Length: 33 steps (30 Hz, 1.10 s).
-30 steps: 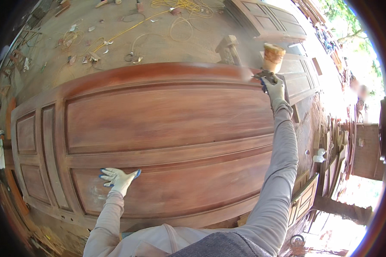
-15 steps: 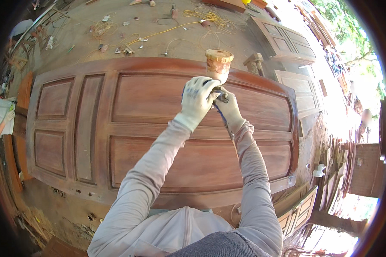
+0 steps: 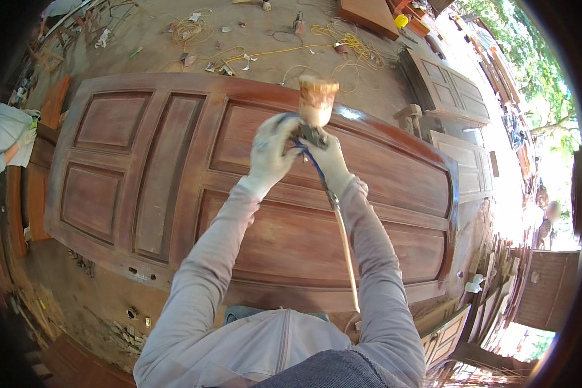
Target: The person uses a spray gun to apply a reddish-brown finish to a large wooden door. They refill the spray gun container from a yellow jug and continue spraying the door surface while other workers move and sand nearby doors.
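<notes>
Sawdust-strewn workshop floor [image 3: 142,55] surrounds a large reddish-brown panelled wooden door [image 3: 174,161] lying flat. Both gloved hands, left hand [image 3: 271,150] and right hand [image 3: 330,161], close around a stained cup-topped spray gun [image 3: 315,107] above its middle; spraying seems underway, needing steady passes.

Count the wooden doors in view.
3 at least. The big door lies flat under the spray gun held in both gloved hands; two more lie on the ground at upper right. Others may be hidden.

Stained spray gun [image 3: 315,119], cup upright, above reddish panelled door [image 3: 174,161].
</notes>
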{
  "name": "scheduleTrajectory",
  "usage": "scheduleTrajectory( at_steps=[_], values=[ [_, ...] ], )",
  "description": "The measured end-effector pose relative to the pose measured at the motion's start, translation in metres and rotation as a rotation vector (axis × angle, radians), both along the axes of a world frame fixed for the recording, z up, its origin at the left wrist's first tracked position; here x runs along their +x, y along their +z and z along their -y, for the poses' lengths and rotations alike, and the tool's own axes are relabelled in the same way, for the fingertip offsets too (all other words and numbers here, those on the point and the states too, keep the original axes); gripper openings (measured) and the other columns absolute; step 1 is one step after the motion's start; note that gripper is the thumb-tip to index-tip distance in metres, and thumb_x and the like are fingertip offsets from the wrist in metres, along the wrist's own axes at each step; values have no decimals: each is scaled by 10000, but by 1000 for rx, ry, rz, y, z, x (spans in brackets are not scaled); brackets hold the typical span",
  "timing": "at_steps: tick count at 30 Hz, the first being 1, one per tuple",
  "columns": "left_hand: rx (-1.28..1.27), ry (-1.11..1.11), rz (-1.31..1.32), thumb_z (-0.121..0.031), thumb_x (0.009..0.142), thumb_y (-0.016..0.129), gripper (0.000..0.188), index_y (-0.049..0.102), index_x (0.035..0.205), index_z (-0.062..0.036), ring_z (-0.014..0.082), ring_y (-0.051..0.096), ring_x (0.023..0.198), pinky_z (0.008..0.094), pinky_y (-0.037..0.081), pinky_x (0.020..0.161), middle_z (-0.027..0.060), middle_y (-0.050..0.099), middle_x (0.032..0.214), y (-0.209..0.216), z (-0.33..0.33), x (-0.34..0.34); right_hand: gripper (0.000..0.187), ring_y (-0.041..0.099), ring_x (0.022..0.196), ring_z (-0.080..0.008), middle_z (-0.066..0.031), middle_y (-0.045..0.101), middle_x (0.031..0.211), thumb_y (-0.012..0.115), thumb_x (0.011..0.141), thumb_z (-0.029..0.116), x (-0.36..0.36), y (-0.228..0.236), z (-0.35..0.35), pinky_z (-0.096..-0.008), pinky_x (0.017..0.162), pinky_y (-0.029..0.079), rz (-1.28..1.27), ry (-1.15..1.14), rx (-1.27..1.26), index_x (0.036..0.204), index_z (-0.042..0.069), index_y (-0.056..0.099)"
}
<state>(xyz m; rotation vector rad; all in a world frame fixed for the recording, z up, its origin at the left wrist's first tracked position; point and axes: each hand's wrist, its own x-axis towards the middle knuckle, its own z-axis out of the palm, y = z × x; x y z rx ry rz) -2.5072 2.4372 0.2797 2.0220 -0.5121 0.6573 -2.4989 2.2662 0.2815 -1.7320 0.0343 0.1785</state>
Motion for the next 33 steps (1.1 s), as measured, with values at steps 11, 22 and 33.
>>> scheduleTrajectory(
  at_steps=[11,22,33],
  values=[
    [732,389,-1190,-659,770,723,1156,134,1589,-96,616,38,1439,776,80,1079,327,58,1608,-145,-35,-187,189,641,584,-149,-79,691,763,767,876,136,145,-76,23,-301,488,521,-34,-161,208,953,-24,700],
    [956,426,-1367,-653,587,862,1475,-58,1590,-83,590,-67,1457,763,69,1095,299,-97,1624,-143,-9,-176,212,612,537,-126,-54,678,702,802,818,116,74,-81,482,-280,450,492,-13,-617,-178,932,-39,713],
    [998,497,-1308,-519,575,922,1500,-114,1592,-140,542,-105,1478,723,69,1137,226,-154,1641,-183,-18,-187,420,664,1022,-396,-215,706,1060,674,831,399,-38,-75,769,-488,898,512,-151,-845,-1484,1129,102,685]
  ],
)
